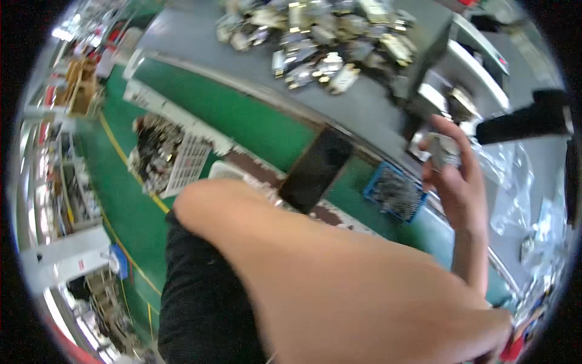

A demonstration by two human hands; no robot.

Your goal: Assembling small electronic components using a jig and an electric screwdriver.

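Note:
My right hand (458, 170) is raised over the edge of the grey bench (200, 36), its fingers curled around a small silver metal part (444, 151). Close beside it, more metal parts (461, 103) lie by a grey bin (479, 73). My left forearm (339, 273) stretches large and blurred across the lower view, passing in front of my right forearm. Toward the lower right rim the left hand (494, 337) is smeared and cut off, so its fingers cannot be made out.
A heap of silver metal parts (321, 42) covers the far bench. A blue basket (418, 212) holds small metal pieces. Near the bench edge is a dark rectangular panel (318, 170). A white crate (188, 161) stands left, a black bar (524, 118) and clear plastic bags (512, 194) right.

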